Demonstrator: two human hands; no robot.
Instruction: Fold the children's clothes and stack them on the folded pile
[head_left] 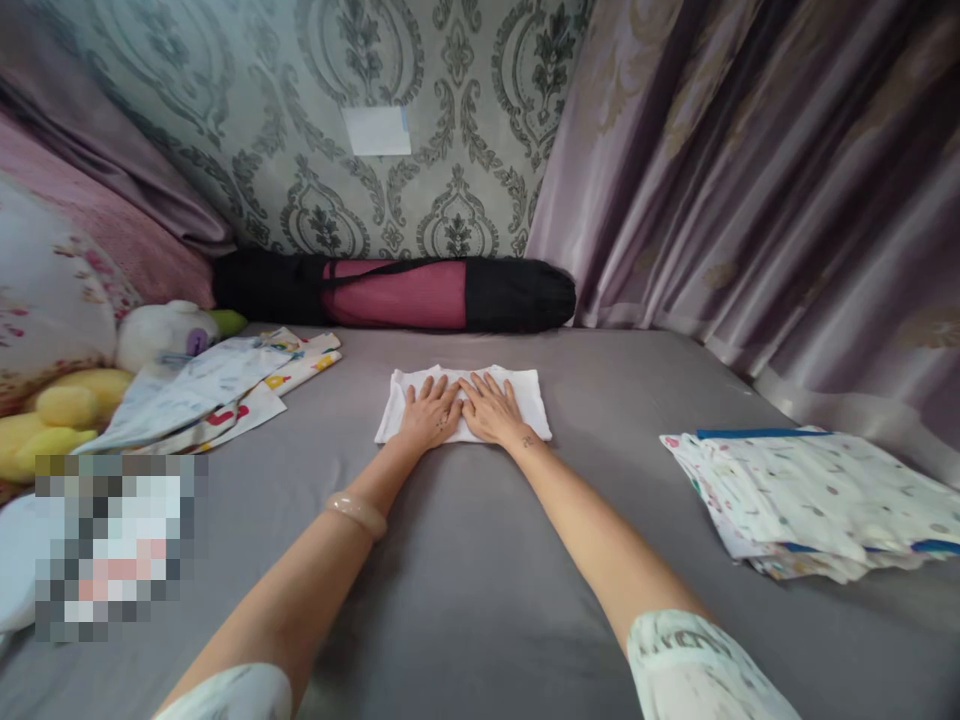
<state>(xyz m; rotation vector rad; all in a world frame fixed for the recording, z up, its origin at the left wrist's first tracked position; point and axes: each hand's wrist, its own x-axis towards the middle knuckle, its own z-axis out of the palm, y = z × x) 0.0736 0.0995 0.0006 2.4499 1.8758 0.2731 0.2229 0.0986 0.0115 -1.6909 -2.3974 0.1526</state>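
A white folded cloth [531, 405] lies flat on the grey bed sheet [480, 540], straight ahead of me. My left hand [433, 412] rests palm down on its left half, fingers stretched forward and slightly apart. On the right half, my right hand [489, 405] lies flat in the same way, its fingers spread. The two hands nearly meet at the cloth's middle, thumbs close together. Neither hand grips anything. Parts of the cloth under the palms are hidden. A pale bangle [357, 514] circles my left forearm.
Patterned cloths [217, 385] lie loosely at left beside a yellow plush toy [64, 410] and a white plush toy [159, 335]. A stack of patterned fabric [817, 495] sits at right. A black and maroon long bag [397, 293] lies along the wall. Purple curtains [720, 170] hang right.
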